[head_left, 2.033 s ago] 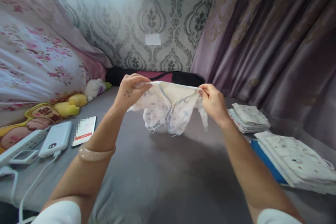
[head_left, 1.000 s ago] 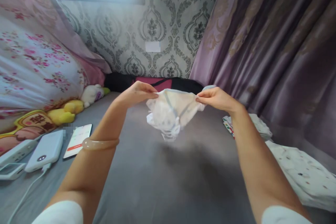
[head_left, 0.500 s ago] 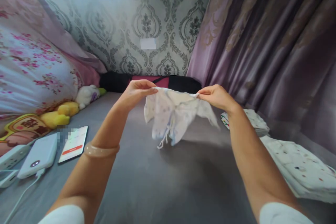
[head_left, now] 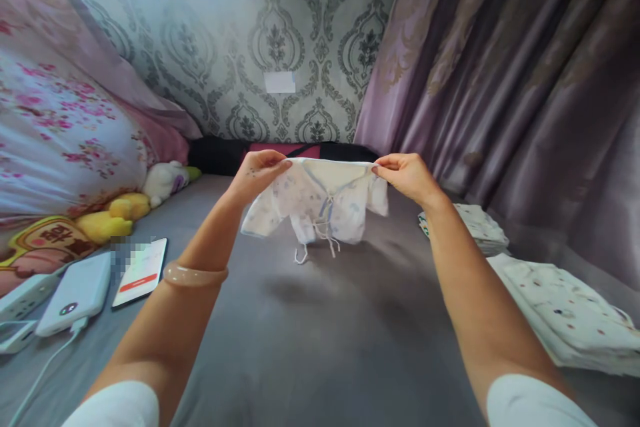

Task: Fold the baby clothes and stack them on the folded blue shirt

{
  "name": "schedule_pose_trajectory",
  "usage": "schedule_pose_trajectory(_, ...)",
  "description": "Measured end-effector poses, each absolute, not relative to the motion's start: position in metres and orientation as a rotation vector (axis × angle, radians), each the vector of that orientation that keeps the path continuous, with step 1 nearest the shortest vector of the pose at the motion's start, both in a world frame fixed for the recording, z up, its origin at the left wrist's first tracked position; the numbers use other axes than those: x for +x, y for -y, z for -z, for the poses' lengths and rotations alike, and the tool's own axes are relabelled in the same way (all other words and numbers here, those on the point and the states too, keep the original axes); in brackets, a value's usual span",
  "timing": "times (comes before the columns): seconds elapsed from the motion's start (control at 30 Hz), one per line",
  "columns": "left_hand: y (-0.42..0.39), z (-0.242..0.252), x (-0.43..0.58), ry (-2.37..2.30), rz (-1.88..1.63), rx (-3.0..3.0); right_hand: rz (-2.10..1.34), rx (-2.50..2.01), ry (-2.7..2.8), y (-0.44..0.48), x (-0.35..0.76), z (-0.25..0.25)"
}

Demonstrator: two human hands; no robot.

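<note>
A small white baby top (head_left: 327,203) with a faint print, blue edging and white tie strings hangs above the grey bed sheet (head_left: 320,347). My left hand (head_left: 260,173) pinches its upper left corner at the shoulder. At the opposite shoulder, my right hand (head_left: 405,177) grips it between thumb and fingers. The top edge is stretched between both hands, and the sleeves dangle at either side.
Folded spotted clothes (head_left: 570,310) and a smaller folded pile (head_left: 480,227) lie at the right. On the left are a phone (head_left: 141,273), a white power bank (head_left: 75,293), a power strip (head_left: 25,297) and plush toys (head_left: 107,220). A black and red item (head_left: 225,157) lies along the wall.
The top has swung and spread out, so its neckline and sleeves show more clearly. Both hands have risen slightly, still holding it.
</note>
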State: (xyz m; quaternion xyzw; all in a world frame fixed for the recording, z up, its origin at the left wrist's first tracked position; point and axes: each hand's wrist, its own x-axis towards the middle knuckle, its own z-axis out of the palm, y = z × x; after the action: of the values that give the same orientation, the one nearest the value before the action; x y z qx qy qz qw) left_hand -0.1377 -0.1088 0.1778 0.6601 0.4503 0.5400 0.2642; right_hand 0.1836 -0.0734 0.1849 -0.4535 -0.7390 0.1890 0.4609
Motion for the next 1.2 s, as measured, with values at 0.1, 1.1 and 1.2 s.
schedule_pose_trajectory(0.1, 0.110, -0.181, -0.135, -1.223, -1.516, 1.803, -0.370, -1.140, 1.794, 0.075, 0.181, -0.186)
schedule_pose_trajectory(1.1, 0.116, -0.181, -0.149, -1.464, -1.710, 1.989, 0.116, -1.209, 1.805, 0.120, 0.171, -0.207)
schedule_pose_trajectory(1.2, 0.119, -0.179, -0.150, -1.459, -1.693, 1.985, 0.061, -1.193, 1.825, 0.121, 0.171, -0.204)
